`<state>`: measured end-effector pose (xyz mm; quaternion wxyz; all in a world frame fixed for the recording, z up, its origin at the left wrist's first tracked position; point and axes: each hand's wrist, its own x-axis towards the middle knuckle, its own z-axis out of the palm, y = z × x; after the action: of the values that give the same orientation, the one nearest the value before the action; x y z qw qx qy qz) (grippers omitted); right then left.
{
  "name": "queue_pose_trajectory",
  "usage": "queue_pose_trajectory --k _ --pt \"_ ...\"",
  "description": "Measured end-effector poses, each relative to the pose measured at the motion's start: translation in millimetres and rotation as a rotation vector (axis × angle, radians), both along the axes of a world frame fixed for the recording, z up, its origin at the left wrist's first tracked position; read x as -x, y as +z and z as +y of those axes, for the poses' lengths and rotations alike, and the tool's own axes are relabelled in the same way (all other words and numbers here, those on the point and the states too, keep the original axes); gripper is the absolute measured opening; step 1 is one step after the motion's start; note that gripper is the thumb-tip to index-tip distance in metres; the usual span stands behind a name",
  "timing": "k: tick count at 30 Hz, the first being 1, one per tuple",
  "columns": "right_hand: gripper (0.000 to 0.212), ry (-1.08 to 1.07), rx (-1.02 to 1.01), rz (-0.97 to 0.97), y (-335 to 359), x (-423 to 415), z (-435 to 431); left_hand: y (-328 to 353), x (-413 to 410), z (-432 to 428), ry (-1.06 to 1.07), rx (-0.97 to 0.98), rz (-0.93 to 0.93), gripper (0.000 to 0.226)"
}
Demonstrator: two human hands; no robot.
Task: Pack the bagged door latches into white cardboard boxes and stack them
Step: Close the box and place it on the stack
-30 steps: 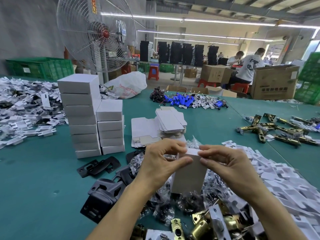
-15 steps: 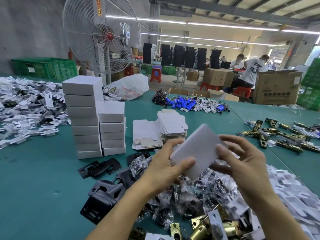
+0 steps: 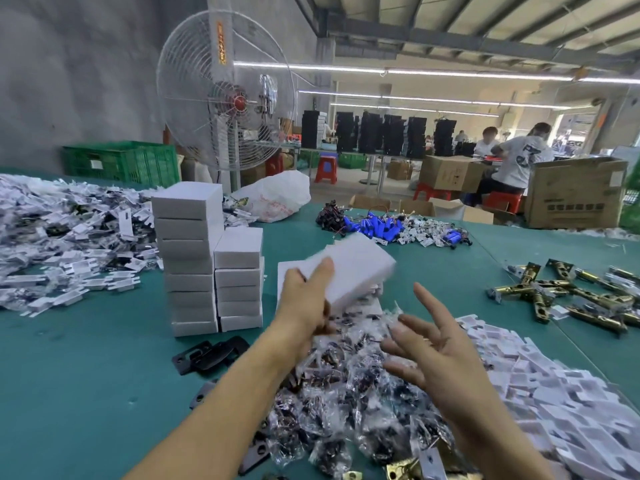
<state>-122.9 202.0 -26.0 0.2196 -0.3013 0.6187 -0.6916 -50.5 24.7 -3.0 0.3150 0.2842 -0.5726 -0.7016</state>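
My left hand (image 3: 306, 303) grips a closed white cardboard box (image 3: 356, 268), held tilted in the air above the table, to the right of the stacks. My right hand (image 3: 426, 344) hangs free with fingers spread, holding nothing, above a heap of bagged door latches (image 3: 346, 396). Two stacks of white boxes stand on the green table: a taller stack (image 3: 188, 258) and a shorter stack (image 3: 239, 278) beside it. Flat unfolded box blanks (image 3: 285, 271) lie mostly hidden behind the held box.
Black metal plates (image 3: 211, 353) lie left of my forearm. White card inserts (image 3: 554, 393) pile up at the right, brass latches (image 3: 571, 296) further right, blue parts (image 3: 381, 228) behind. A loose white heap (image 3: 62, 237) fills the left. A fan (image 3: 225, 98) stands behind the stacks.
My right hand let go of the box and opened, dropping lower right. My left hand carries the box up and leftward toward the stacks.
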Motion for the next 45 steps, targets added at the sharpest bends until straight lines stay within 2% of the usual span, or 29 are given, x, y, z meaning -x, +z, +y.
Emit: queue_pose_trajectory --k 4,8,11,19,24,28,30,32,34,38,40,42,45 --pt "0.047 0.038 -0.016 -0.024 1.0 -5.1 1.2 31.1 0.6 -30.0 0.260 -0.291 0.252 0.027" --pt "0.032 0.098 -0.079 -0.023 2.2 -8.8 -0.3 48.5 0.0 -52.9 0.323 -0.408 0.282 0.015" --pt "0.029 0.140 -0.115 -0.018 2.5 -11.3 0.1 47.8 -0.7 -63.3 0.375 -0.442 0.278 0.010" --pt "0.026 0.156 -0.137 -0.011 3.8 -9.1 3.8 37.7 2.7 -69.8 0.674 -0.513 0.378 0.021" --pt "0.027 0.156 -0.145 0.011 4.8 -7.4 7.5 41.9 8.5 -70.8 0.757 -0.615 0.440 0.031" --pt "0.024 0.148 -0.148 0.009 4.7 -5.4 8.7 43.0 10.5 -70.9 0.800 -0.613 0.492 0.031" --pt "0.023 0.146 -0.153 0.006 4.7 -3.7 8.8 35.8 11.5 -65.3 0.822 -0.534 0.488 0.026" --pt "0.022 0.138 -0.159 0.002 4.1 -1.9 9.1 18.1 14.3 -58.3 0.812 -0.305 0.387 0.022" --pt "0.022 0.124 -0.168 0.008 3.2 0.1 9.8 -4.4 16.6 -54.8 0.699 0.029 0.185 0.020" --pt "0.018 0.100 -0.246 0.053 -2.1 2.7 9.8 -38.3 26.0 -65.4 0.256 0.653 -0.397 0.006" --pt "0.016 0.078 -0.313 0.101 -6.9 4.5 8.9 -50.4 32.1 -73.6 0.085 0.842 -0.613 0.023" --pt "0.015 0.058 -0.377 0.152 -11.9 7.8 8.1 -59.7 36.8 -80.1 -0.020 0.898 -0.761 0.047" --pt "0.012 0.033 -0.419 0.170 -19.2 13.0 7.5 -72.9 41.2 -91.4 -0.072 0.937 -0.909 0.064"
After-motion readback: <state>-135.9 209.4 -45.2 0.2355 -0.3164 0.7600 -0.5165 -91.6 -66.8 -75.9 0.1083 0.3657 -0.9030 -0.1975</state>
